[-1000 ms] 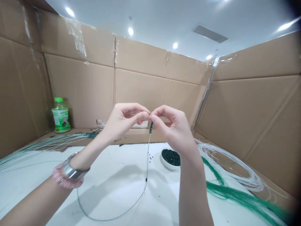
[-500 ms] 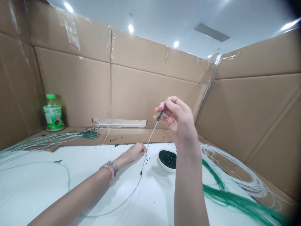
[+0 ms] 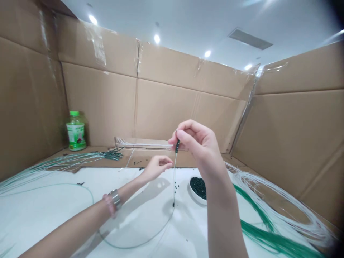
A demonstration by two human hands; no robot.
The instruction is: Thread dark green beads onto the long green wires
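Note:
My right hand (image 3: 199,141) is raised, with thumb and forefinger pinched on the upper end of a thin green string. A short row of dark green beads (image 3: 177,146) is threaded just below those fingertips. From there the string (image 3: 175,175) hangs down past a small dark bead cluster (image 3: 173,205) and curves left over the white table. My left hand (image 3: 158,166) is just left of the string, its thumb and fingertips brought together; what they hold, if anything, is too small to make out. A white bowl of dark beads (image 3: 198,188) stands partly behind my right forearm.
Coiled white strands (image 3: 285,190) and green string bundles (image 3: 279,240) lie at the right. At the left are beaded strands (image 3: 110,154) and a green-capped bottle (image 3: 76,132). Cardboard walls (image 3: 166,104) enclose the table; a cardboard strip (image 3: 145,142) with white strands lies at the back.
My left hand has risen off the table, its fingers coming up beside the string. My right hand has lowered slightly and moved left in view, so the string hangs more upright. The view has shifted slightly.

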